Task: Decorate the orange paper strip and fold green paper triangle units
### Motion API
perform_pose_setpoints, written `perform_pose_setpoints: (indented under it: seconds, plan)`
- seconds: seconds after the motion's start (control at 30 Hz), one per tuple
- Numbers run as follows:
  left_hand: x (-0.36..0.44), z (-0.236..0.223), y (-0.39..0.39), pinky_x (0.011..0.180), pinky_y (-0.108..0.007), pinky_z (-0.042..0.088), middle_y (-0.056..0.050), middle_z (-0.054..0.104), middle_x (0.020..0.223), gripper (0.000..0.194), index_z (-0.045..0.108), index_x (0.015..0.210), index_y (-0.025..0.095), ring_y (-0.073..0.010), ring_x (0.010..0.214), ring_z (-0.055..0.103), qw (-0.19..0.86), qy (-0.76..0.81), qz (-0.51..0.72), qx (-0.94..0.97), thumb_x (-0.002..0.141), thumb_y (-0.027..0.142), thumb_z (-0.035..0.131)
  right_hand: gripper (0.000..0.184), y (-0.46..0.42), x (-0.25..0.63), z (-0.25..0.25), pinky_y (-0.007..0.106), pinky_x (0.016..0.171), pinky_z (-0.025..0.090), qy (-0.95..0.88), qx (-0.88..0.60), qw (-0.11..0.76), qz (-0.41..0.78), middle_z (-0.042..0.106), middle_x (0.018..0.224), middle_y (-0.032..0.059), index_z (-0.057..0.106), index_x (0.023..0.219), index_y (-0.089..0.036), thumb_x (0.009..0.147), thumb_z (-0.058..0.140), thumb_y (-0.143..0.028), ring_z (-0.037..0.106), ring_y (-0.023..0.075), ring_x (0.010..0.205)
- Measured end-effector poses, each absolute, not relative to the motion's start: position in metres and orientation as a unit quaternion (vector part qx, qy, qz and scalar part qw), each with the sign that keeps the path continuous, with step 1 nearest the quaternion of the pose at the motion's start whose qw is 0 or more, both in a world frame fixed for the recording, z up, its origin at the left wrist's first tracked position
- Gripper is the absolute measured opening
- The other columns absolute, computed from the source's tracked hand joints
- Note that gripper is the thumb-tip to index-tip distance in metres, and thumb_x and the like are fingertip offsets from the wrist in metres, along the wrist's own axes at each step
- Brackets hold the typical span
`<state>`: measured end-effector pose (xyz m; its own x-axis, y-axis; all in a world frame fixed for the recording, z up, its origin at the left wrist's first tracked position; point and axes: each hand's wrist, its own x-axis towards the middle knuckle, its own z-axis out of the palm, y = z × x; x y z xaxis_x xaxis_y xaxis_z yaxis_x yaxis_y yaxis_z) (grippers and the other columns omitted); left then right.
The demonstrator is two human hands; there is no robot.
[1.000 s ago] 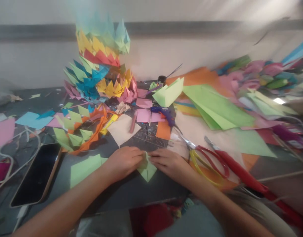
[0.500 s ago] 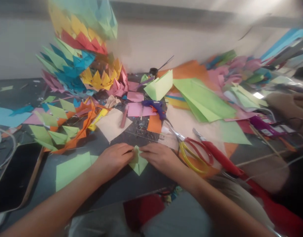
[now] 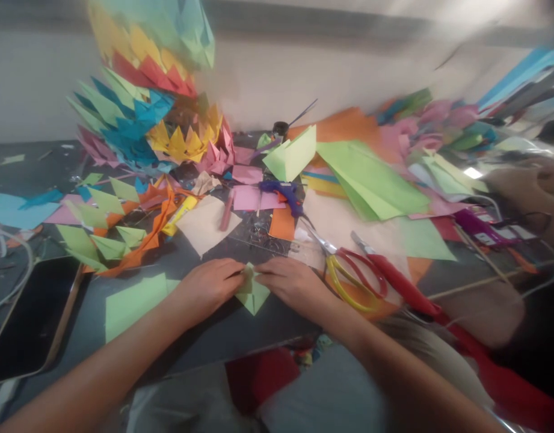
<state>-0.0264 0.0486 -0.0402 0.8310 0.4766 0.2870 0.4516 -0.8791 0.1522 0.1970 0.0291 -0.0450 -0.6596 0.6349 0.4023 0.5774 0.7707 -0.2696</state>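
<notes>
A small piece of light green paper (image 3: 252, 300), folded to a point toward me, lies on the dark table between my hands. My left hand (image 3: 214, 285) pinches its upper left edge. From the other side, my right hand (image 3: 291, 282) presses and grips the upper right edge with fingers closed. The fingertips hide part of the paper's top. Under my left forearm rests a flat light green sheet (image 3: 135, 300). Scissors with red and yellow handles (image 3: 355, 282) lie to the right of my right hand.
Folded-paper rings (image 3: 136, 123) are stacked at the back left. A phone (image 3: 30, 319) lies at left beside an orange and green paper strip (image 3: 141, 246). A blue glue gun (image 3: 283, 195), green sheets (image 3: 371, 177) and a purple glue gun (image 3: 482, 228) lie beyond. Another person's arm (image 3: 520, 186) is at right.
Both hands stay on the folded green paper with hardly any movement. The whole view has shifted very slightly.
</notes>
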Motion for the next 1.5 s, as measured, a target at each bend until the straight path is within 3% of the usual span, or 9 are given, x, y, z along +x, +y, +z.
perform_pose_setpoints:
  seconds: [0.83, 1.03, 1.2, 1.37, 1.5]
  plan:
    - [-0.028, -0.041, 0.050, 0.078, -0.035, 0.053, -0.010, 0.065, 0.101, 0.021, 0.060, 0.098, 0.012, -0.0206, 0.093, 0.062, 0.055, 0.238, 0.156, 0.957, 0.090, 0.015, 0.041, 0.021, 0.030, 0.199, -0.050, 0.033, 0.075, 0.050, -0.915, -0.329, 0.225, 0.065, 0.068, 0.103, 0.0035, 0.066, 0.095, -0.018, 0.089, 0.046, -0.014, 0.060, 0.0182, 0.089]
    - [-0.027, -0.041, 0.048, 0.081, -0.037, 0.053, -0.011, 0.065, 0.100, 0.023, 0.061, 0.097, 0.012, -0.0213, 0.095, 0.061, 0.057, 0.247, 0.147, 0.956, 0.091, 0.015, 0.039, 0.023, 0.029, 0.199, -0.050, 0.033, 0.075, 0.049, -0.915, -0.333, 0.221, 0.061, 0.067, 0.103, 0.0035, 0.067, 0.094, -0.018, 0.089, 0.045, -0.014, 0.060, 0.0177, 0.089]
    - [-0.024, -0.039, 0.051, 0.090, -0.036, 0.049, -0.011, 0.064, 0.111, 0.024, 0.061, 0.093, 0.012, -0.0208, 0.105, 0.058, 0.063, 0.234, 0.156, 0.958, 0.091, 0.016, 0.038, 0.024, 0.030, 0.196, -0.046, 0.032, 0.080, 0.048, -0.917, -0.329, 0.215, 0.076, 0.067, 0.107, 0.0045, 0.068, 0.093, -0.016, 0.089, 0.044, -0.012, 0.059, 0.0172, 0.092]
    - [-0.018, -0.030, 0.052, 0.081, -0.036, 0.051, -0.012, 0.066, 0.103, 0.030, 0.062, 0.098, 0.012, -0.0221, 0.097, 0.062, 0.083, 0.269, 0.124, 0.952, 0.093, 0.029, 0.037, 0.022, 0.029, 0.188, -0.022, 0.031, 0.077, 0.045, -0.895, -0.407, 0.135, 0.127, 0.071, 0.091, 0.0021, 0.070, 0.089, -0.018, 0.089, 0.050, -0.024, 0.059, 0.0182, 0.084]
    - [-0.018, -0.028, 0.047, 0.082, -0.038, 0.048, -0.010, 0.066, 0.108, 0.036, 0.060, 0.109, 0.013, -0.0234, 0.102, 0.059, 0.073, 0.284, 0.110, 0.950, 0.092, 0.037, 0.038, 0.040, 0.022, 0.181, 0.000, 0.032, 0.069, 0.040, -0.883, -0.457, 0.047, 0.101, 0.068, 0.069, 0.0065, 0.072, 0.075, -0.017, 0.093, 0.041, -0.036, 0.060, 0.0187, 0.070]
